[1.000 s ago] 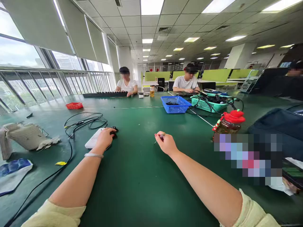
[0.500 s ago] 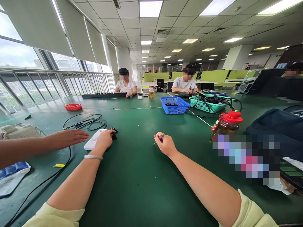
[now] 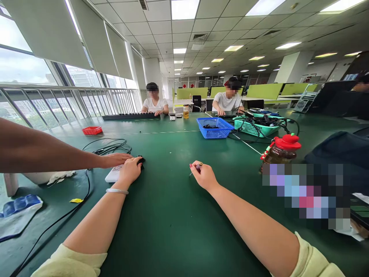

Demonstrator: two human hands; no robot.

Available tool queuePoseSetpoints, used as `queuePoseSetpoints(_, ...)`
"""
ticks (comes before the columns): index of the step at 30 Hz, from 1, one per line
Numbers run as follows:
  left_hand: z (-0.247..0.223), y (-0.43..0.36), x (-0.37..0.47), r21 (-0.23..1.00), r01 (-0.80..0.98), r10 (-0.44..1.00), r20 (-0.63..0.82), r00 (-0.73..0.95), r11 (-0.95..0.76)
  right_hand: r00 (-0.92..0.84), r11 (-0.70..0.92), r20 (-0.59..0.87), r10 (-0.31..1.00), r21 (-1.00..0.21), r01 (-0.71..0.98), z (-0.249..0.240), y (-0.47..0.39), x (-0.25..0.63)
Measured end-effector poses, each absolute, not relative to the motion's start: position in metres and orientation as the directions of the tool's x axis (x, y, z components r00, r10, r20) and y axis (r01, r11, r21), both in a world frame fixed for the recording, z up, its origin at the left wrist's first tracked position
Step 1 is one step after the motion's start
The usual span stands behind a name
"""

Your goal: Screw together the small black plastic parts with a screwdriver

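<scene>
My left hand [image 3: 130, 171] lies on the table at left, fingers curled over a small black part [image 3: 141, 160] whose exact kind I cannot make out. Under and beside that hand is a flat white box-like thing [image 3: 112, 175], partly covered. Another person's hand [image 3: 117, 159] comes in from the left and rests over the white thing, its fingertips up against my left hand. My right hand [image 3: 204, 176] is closed around a small screwdriver [image 3: 198, 166], its thin shaft pointing down and left towards the green table [image 3: 164, 215].
Black cables [image 3: 111, 146] lie coiled behind my left hand. A blue basket [image 3: 215, 129], a green basket [image 3: 255, 127] of cables and a red-lidded bottle [image 3: 284, 148] stand to the right. At left are a red tray [image 3: 92, 130] and a glove [image 3: 21, 215]. Two people sit opposite.
The other person's hand has moved right, from beside the white thing to over it and against my left hand. My own hands keep their grips, nearly still.
</scene>
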State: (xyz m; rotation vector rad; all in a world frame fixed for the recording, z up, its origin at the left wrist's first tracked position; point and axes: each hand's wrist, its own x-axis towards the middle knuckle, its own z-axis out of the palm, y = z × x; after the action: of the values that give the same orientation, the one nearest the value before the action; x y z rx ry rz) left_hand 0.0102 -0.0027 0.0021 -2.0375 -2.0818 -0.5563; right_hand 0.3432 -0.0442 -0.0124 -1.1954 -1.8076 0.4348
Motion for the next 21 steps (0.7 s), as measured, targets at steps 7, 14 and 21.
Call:
queuePoseSetpoints(7, -0.0023, -0.0014, 0.0070, 0.168, 0.986, 0.932, 0.357, -0.056, -0.005, -0.130, 0.471, 0.486, 0.864, -0.688, 0.552, -0.0154, -0.0430, 0.3432)
queuePoseSetpoints(14, -0.0044, -0.0008, 0.0067, 0.178, 0.984, 0.918, 0.393, -0.056, -0.016, -0.130, 0.477, 0.495, 0.859, -0.682, 0.554, -0.0135, -0.0444, 0.3427)
queuePoseSetpoints(21, -0.0069, -0.0004, 0.0024, 0.237, 0.971, 0.894, 0.425, -0.141, 0.041, -0.134, 0.490, 0.511, 0.849, -0.666, 0.562, -0.0144, -0.0444, 0.3427)
